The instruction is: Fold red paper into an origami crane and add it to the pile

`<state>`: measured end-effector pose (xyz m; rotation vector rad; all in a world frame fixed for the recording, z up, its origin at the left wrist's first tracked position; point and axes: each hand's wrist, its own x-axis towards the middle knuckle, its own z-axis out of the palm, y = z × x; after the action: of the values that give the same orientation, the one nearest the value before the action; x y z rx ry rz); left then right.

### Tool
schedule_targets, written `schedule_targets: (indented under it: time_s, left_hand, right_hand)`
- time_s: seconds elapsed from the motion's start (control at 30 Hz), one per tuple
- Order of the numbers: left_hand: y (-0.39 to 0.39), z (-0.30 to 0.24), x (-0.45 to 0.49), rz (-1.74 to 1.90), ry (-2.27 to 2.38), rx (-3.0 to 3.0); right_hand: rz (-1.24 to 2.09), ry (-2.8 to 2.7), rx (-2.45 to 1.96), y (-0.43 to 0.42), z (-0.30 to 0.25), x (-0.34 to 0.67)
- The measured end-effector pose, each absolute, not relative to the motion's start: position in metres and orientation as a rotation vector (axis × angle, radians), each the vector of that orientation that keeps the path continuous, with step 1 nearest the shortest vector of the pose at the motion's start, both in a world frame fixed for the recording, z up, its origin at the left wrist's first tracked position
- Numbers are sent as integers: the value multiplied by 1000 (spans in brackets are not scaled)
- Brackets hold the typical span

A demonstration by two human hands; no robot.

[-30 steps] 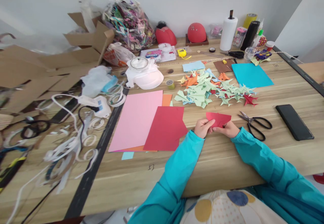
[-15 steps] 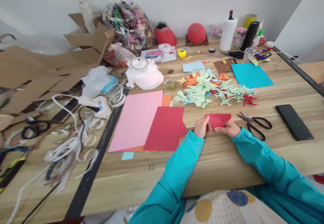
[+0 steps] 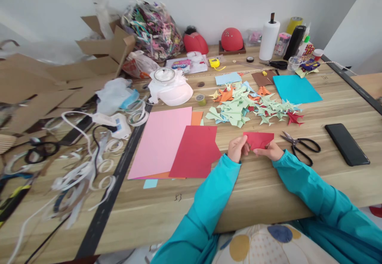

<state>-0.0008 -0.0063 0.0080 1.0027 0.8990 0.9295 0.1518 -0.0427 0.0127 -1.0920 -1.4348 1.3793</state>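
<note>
Fingers [image 3: 243, 144] of left hand [image 3: 236, 149] and right hand [image 3: 271, 151] are closed on the red paper piece [image 3: 259, 139], 1 hand per lower corner, just left of the scissors [image 3: 300, 144], low over the table [image 3: 256, 192]. The paper is probably light, thin and easily creased, so best pinched at the edges. Flat, plain red, angular outline. Folded-paper pile [image 3: 253, 107] lies beyond the scissors.

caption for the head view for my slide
The left hand and right hand pinch a red paper piece over the wooden table, scissors to its right, folded paper shapes beyond.
</note>
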Motion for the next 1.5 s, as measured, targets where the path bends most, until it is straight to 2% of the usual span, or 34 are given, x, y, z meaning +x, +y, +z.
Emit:
schedule_targets:
  time_s: [0.67,0.87,1.13,1.5]
  left_hand:
    - [-5,6,-2,929,880,969]
    - [-8,11,-2,771,923,1142]
    - [-8,12,-4,785,882,1160]
    - [-13,12,-1,655,815,1233]
  right_hand:
    - [1354,-1531,-1058,-41,16,151]
    - [1387,-1455,-1048,-42,13,149]
    - [1307,-1198,-1212,-40,16,148]
    - [1260,-1260,-1219,-40,11,149]
